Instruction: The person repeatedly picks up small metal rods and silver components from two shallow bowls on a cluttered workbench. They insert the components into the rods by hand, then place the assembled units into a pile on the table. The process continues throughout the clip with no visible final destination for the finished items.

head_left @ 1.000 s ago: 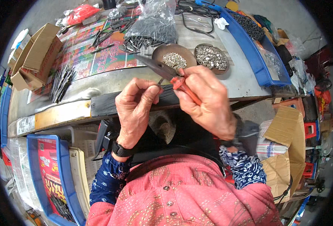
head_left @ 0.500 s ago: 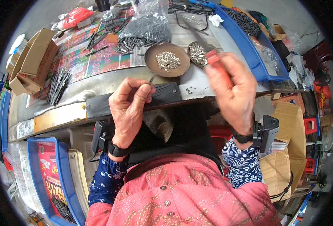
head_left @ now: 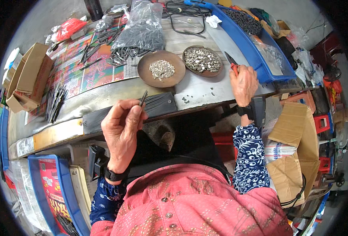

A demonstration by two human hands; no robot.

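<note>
My left hand (head_left: pixel 123 128) is held up at the table's front edge, thumb and fingers pinching a short dark rod (head_left: pixel 143 97) that points upward. Further right, my right hand (head_left: pixel 244 84) is closed round a red-handled tool (head_left: pixel 233 67). The tool's dark pointed end lies over the table beside the blue tray; its exact kind is hard to make out. Between the hands, a brown round dish (head_left: pixel 143 74) holds small silvery slivers. Right of it, a second dish (head_left: pixel 217 73) is filled with small silvery, roundish pieces. Several dark crumbs (head_left: pixel 186 99) lie in front of the dishes.
A clear plastic bag (head_left: pixel 140 29) of black rods stands behind the dishes. Loose black rods (head_left: pixel 56 102) lie to the left beside a cardboard box (head_left: pixel 34 74). A long blue tray (head_left: pixel 260 67) bounds the right side. Another blue tray (head_left: pixel 66 185) sits below the table, lower left.
My right hand has drawn the red-handled tool right and away from my left hand, uncovering the second dish. My left hand still pinches the rod, which shows more now. The whole view has shifted slightly.
</note>
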